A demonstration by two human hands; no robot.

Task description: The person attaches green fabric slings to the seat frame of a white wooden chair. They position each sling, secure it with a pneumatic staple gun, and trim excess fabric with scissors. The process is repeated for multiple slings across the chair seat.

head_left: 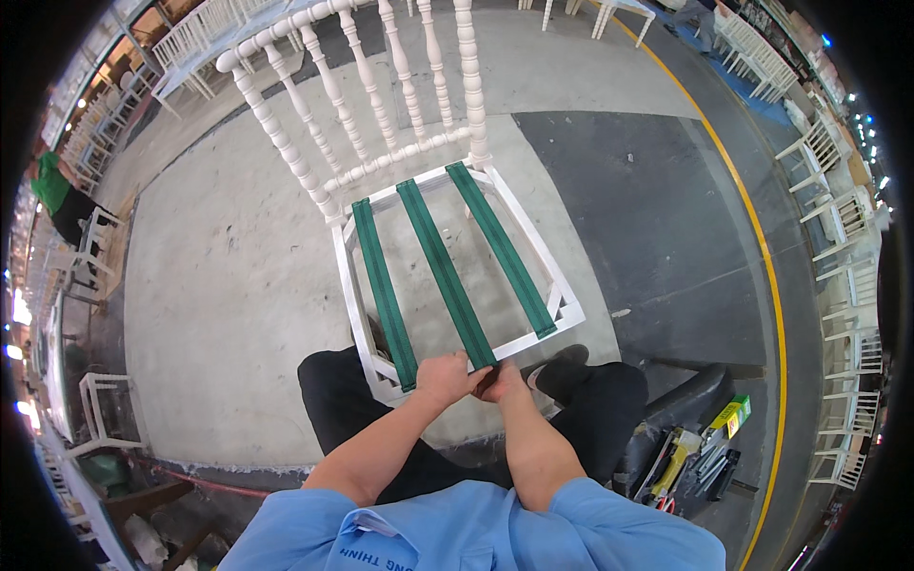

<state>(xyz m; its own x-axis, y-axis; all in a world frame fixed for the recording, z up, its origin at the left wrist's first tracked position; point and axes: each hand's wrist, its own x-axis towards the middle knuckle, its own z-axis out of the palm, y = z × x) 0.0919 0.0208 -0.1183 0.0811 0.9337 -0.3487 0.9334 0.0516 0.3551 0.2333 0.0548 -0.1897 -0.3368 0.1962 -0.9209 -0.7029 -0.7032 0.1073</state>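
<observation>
Left hand (442, 379) and right hand (500, 383) meet at middle green strap (444, 269), near end.
Left fingers curled against it; right fingers partly hidden by near rail (515, 348), pinch cannot be told. Strap spans white chair frame (350, 285), between knees.

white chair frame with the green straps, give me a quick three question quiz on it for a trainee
1. How many green straps span the seat of the white chair frame?
2. True or false: the left hand and right hand are at the near end of the middle strap.
3. Seen from the chair, the yellow floor line lies in the picture to the: A) left, B) right.

Key: 1. Three; 2. True; 3. B
</observation>
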